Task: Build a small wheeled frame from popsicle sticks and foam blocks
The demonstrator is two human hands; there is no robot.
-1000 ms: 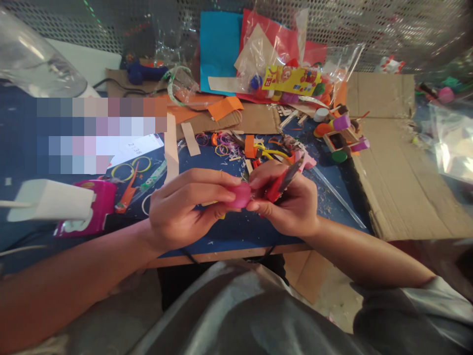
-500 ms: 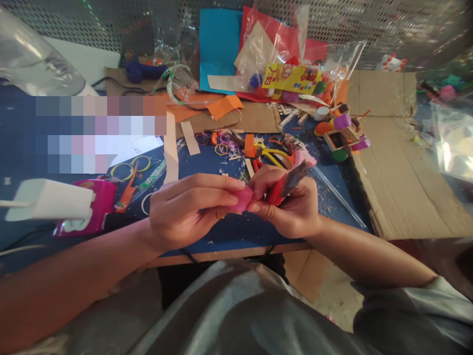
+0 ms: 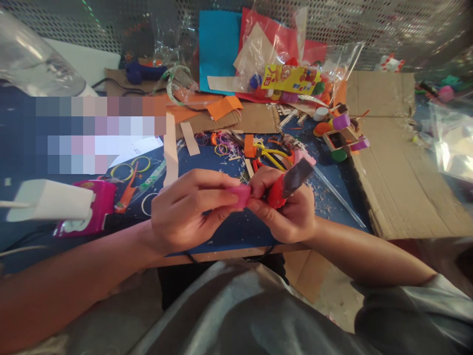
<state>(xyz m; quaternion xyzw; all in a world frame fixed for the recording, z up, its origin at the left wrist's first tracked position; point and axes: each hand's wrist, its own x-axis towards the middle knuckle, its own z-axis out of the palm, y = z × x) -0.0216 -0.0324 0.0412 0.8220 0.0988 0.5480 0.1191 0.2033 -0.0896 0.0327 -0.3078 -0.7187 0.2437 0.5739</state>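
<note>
Plug: white adapter [image 3: 51, 199] is sitting against the pink block [image 3: 103, 207], far left on the desk [image 3: 229, 234].
Left hand: [image 3: 181, 212] coming in from the left; fingers are clamping on the pink piece, thumb below, others above.
Pink piece: [image 3: 241, 197] hanging between the hands, above the desk's near part; lying right of the left fingers, left of the right fingertips.
Piece axis: looking short and stubby; can't tell a clear long axis.
Nearer hand: neither clearly; left is gripping it, right thumb and index are meeting at its right edge.
Right hand: [image 3: 295, 219] fingers are curling round the red tool [image 3: 276, 192], thumb and index nearly together.
Blade: [image 3: 298, 177] slanting up and right, pointing away from the pink piece.
Behind hands: yellow-handled pliers [image 3: 272, 159] are lying on the desk, beyond the right hand.
Right side: clear rod [image 3: 340, 197] is running down and right; wood frame [image 3: 328, 143] is sitting beyond it, cardboard [image 3: 406, 172] farther right.
</note>
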